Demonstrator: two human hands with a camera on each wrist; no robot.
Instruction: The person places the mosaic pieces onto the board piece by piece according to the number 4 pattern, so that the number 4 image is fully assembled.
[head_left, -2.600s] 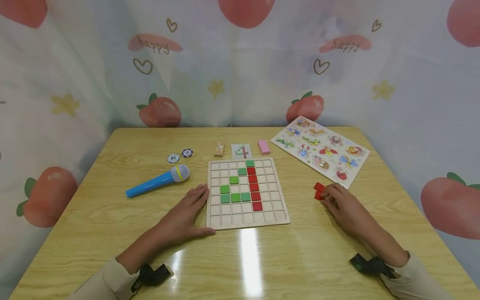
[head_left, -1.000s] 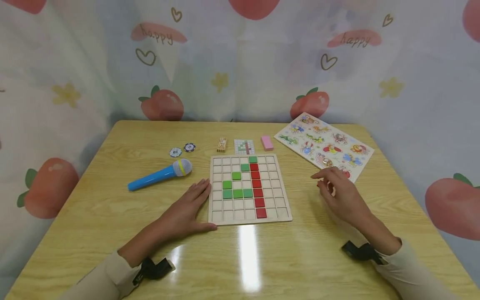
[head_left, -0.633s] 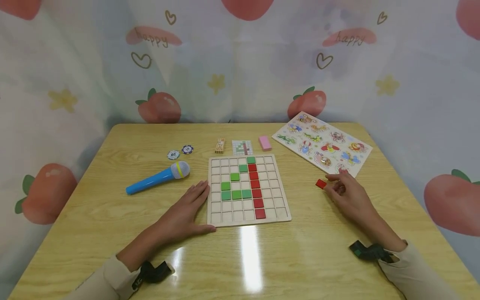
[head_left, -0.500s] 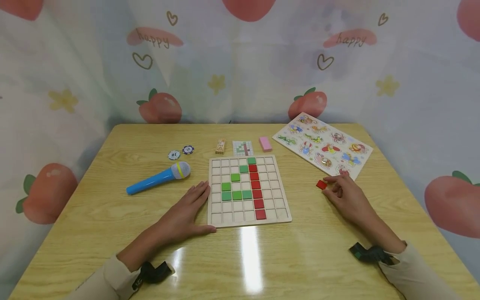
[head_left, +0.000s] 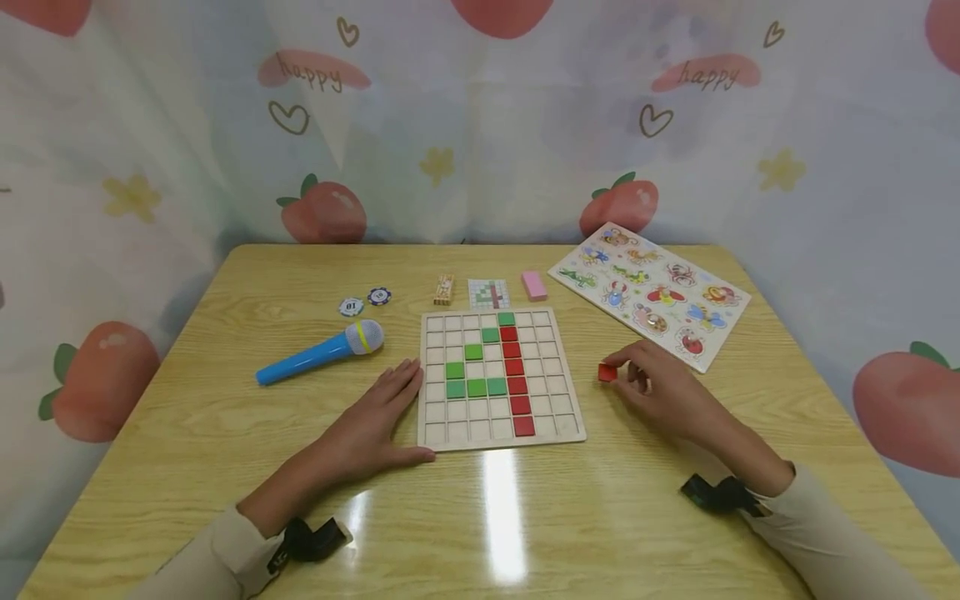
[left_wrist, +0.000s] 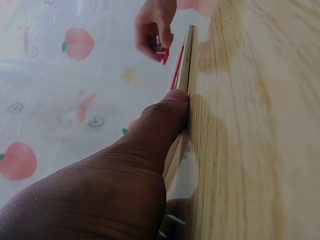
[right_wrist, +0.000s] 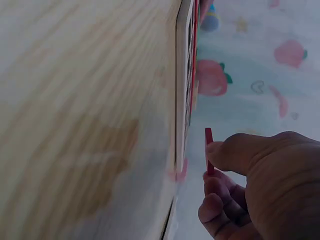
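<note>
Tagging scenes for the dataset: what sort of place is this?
Probably a staged tabletop play setup, not a lived-in room: a wooden table curtained off with strawberry-print cloth, holding a wooden grid board, an animal peg puzzle and a toy microphone.

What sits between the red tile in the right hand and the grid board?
Nothing: bare table top between red tile and grid board, seen from the head view.

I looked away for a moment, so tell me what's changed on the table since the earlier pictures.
The right hand, pinching a red tile, moved left toward the grid board. A red tile was added at the column's bottom. The left hand stayed against the board's left edge.
</note>
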